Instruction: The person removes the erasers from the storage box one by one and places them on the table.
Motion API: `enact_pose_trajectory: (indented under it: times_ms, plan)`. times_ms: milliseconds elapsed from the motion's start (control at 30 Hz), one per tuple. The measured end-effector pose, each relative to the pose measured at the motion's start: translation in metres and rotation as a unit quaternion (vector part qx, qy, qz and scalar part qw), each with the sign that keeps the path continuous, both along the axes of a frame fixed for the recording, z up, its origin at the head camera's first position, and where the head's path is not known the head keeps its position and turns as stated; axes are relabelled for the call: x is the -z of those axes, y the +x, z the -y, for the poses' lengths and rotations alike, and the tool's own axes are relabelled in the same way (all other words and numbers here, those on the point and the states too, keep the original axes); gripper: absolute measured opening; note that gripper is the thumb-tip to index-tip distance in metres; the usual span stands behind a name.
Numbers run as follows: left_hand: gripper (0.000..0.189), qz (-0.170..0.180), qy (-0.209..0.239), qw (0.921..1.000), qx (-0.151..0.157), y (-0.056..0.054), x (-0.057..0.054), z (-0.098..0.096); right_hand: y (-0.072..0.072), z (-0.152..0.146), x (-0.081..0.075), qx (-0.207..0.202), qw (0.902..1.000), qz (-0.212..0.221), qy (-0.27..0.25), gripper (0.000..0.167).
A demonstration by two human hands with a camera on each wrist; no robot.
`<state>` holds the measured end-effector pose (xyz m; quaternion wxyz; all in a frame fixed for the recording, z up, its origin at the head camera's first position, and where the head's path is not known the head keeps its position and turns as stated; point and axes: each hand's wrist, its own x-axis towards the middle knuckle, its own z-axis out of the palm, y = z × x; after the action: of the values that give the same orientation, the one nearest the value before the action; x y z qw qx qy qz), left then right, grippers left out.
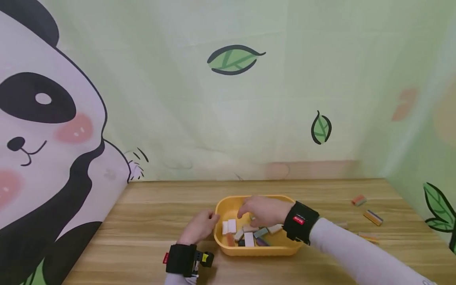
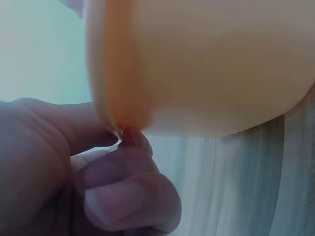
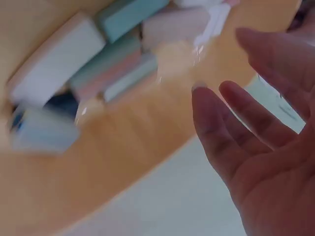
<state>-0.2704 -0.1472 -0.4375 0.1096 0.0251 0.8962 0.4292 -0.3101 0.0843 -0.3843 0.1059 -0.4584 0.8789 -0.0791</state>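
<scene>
A yellow plastic basket [image 1: 261, 251] with rounded corners stands on the table, holding several small rectangular blocks in white, beige, grey-green, orange and dark colours. My left hand [image 1: 199, 227] pinches the basket's left rim between thumb and curled fingers; the left wrist view shows the grip at the rim [image 2: 115, 110] up close. My right hand [image 1: 267, 211] is over the inside of the basket, its fingers spread and bent down toward the blocks. In the right wrist view those fingers [image 3: 209, 118] hold nothing, and a white block [image 3: 61, 61] lies among others beside them.
To the right on the wooden table [image 1: 160, 198] lie several loose blocks, among them a red and grey one [image 1: 358, 200] and a striped one [image 1: 373, 217]. A pale green printed cloth [image 1: 178, 99] hangs behind the table, with a panda on the left.
</scene>
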Motion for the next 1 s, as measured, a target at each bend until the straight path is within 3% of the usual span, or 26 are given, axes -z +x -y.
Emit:
enact_pose_trajectory:
  times_ms: [67, 233, 500, 733, 1000]
  plan:
    - [0.029, 0.002, 0.002, 1.0000, -0.006, 0.001, 0.000, 0.000, 0.001, 0.011, 0.006, -0.016, 0.9998, -0.008, 0.010, 0.026]
    - [0.028, 0.006, -0.009, 0.9999, -0.013, 0.003, 0.003, 0.001, 0.003, 0.025, 0.017, 0.008, 0.9987, 0.005, 0.050, 0.015]
    - [0.029, -0.010, -0.017, 0.9998, 0.003, -0.002, 0.001, -0.003, -0.002, 0.022, 0.031, 0.024, 0.9996, -0.005, 0.017, 0.012]
    - [0.032, -0.020, -0.005, 0.9996, 0.021, -0.004, -0.002, -0.003, -0.008, 0.020, 0.034, 0.056, 0.9982, -0.020, -0.005, 0.012]
    - [0.032, -0.008, -0.003, 0.9998, 0.018, -0.002, -0.002, 0.000, -0.003, 0.024, 0.031, 0.060, 0.9979, -0.015, 0.021, 0.009]
